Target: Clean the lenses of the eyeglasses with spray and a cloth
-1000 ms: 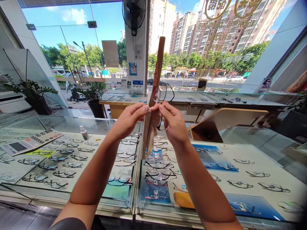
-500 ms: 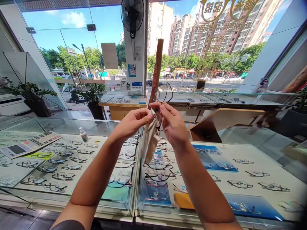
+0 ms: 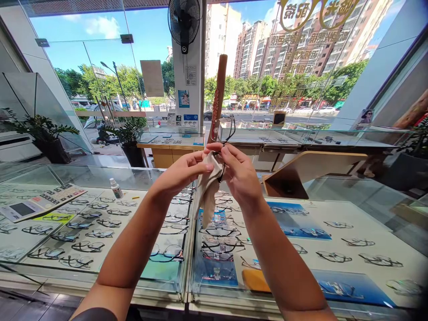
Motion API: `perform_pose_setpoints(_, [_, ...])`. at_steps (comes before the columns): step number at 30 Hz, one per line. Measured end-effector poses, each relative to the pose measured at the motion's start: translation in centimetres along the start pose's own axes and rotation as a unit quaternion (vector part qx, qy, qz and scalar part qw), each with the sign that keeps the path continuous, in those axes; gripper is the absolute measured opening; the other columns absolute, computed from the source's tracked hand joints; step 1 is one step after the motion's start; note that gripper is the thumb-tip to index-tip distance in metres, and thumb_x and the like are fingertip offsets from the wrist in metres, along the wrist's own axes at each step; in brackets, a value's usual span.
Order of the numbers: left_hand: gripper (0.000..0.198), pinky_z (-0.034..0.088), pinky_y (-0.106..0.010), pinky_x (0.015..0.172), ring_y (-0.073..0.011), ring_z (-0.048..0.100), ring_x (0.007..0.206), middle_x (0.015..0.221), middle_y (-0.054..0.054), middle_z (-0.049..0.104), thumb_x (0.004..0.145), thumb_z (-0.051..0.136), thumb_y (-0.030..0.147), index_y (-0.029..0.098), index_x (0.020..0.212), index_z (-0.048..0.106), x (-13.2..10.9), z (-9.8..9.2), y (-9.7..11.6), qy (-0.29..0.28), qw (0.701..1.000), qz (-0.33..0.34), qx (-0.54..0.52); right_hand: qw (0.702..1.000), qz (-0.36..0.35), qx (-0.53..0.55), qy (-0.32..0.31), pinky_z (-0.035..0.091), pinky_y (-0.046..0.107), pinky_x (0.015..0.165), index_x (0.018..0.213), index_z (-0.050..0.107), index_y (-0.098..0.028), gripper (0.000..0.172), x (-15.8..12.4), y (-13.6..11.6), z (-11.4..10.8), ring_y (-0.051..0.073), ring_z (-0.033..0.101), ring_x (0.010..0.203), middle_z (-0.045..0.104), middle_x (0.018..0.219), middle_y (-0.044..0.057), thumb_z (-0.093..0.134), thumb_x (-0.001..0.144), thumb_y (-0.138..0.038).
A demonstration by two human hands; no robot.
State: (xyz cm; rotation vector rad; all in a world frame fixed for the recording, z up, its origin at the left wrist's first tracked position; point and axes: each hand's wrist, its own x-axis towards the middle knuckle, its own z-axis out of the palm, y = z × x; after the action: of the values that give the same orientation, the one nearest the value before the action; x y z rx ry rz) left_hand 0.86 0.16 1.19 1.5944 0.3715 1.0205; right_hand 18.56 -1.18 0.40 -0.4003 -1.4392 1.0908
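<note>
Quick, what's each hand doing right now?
Left hand: closed, pinching the pale cloth between thumb and fingers.
Right hand: closed, holding the dark-framed glasses by the fingertips.

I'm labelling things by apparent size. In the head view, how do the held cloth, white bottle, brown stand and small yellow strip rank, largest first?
1. brown stand
2. held cloth, partly covered
3. white bottle
4. yellow strip
The cloth seems nearer the camera than the stand, so true sizes may differ.
</note>
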Motion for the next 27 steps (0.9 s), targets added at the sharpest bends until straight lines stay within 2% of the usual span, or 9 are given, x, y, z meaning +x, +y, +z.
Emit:
perform_pose_setpoints(3, [0.034,0.052,-0.029,0.083,-0.016,0.067,0.085,0.093,-0.006,0.074,0.088,0.088,0.045,0.017,0.101,0.076,0.1,0.3,-0.1,-0.008,1.0,0.007,-0.005,1.0,-0.014,-0.004,-0.008,0.06,0.035,0.082,0.112,0.083,-0.029,0.034,0.0,0.1,0.0,0.02,0.074,0.096,0.081,0.111,0.005,0.07,0.1,-0.058])
perform_pose_setpoints(7, [0.041,0.048,-0.025,0.071,-0.0123,0.061,0.073,0.084,-0.003,0.07,0.089,0.087,0.054,0.015,0.093,0.075,0.0,0.2,-0.4,-0.007,1.0,-0.004,0.003,1.0,-0.026,0.008,-0.007,0.06,0.036,0.092,0.11,0.084,-0.031,0.029,0.1,0.4,0.0,0.018,0.072,0.093,0.08,0.109,0.003,0.073,0.1,-0.056])
perform_pose_setpoints(11, [0.039,0.049,-0.024,0.072,-0.0118,0.062,0.074,0.087,-0.004,0.072,0.088,0.089,0.05,0.014,0.099,0.077,-0.1,0.5,-0.5,-0.01,1.0,-0.004,-0.013,0.999,-0.01,0.035,-0.002,0.06,0.034,0.086,0.108,0.084,-0.031,0.028,0.2,0.4,0.0,0.017,0.07,0.086,0.079,0.101,0.001,0.074,0.098,-0.055])
perform_pose_setpoints(15, [0.041,0.053,-0.026,0.08,-0.014,0.065,0.082,0.094,-0.006,0.073,0.085,0.093,0.045,0.015,0.108,0.077,-0.2,1.3,-0.4,0.002,1.0,0.026,-0.017,0.999,-0.008,0.033,0.013,0.06,0.034,0.081,0.103,0.083,-0.028,0.032,0.2,0.2,0.2,0.02,0.072,0.095,0.081,0.107,0.004,0.075,0.095,-0.058])
perform_pose_setpoints(20, [0.049,0.051,-0.025,0.078,-0.0128,0.06,0.082,0.095,-0.002,0.068,0.089,0.088,0.05,0.019,0.122,0.071,0.0,2.5,-1.3,0.042,0.997,0.07,0.005,0.998,-0.033,0.051,0.008,0.062,0.038,0.089,0.103,0.083,-0.029,0.029,0.1,0.0,0.5,0.023,0.074,0.107,0.082,0.112,0.004,0.073,0.097,-0.056])
perform_pose_setpoints(27, [0.05,0.046,-0.026,0.069,-0.0127,0.052,0.075,0.087,0.0,0.062,0.088,0.085,0.06,0.019,0.111,0.069,0.1,3.6,-1.7,0.133,0.979,0.116,0.097,0.998,-0.054,0.027,0.011,0.061,0.046,0.107,0.104,0.083,-0.031,0.03,-0.4,-0.2,1.3,0.026,0.074,0.115,0.081,0.12,0.005,0.067,0.1,-0.056])
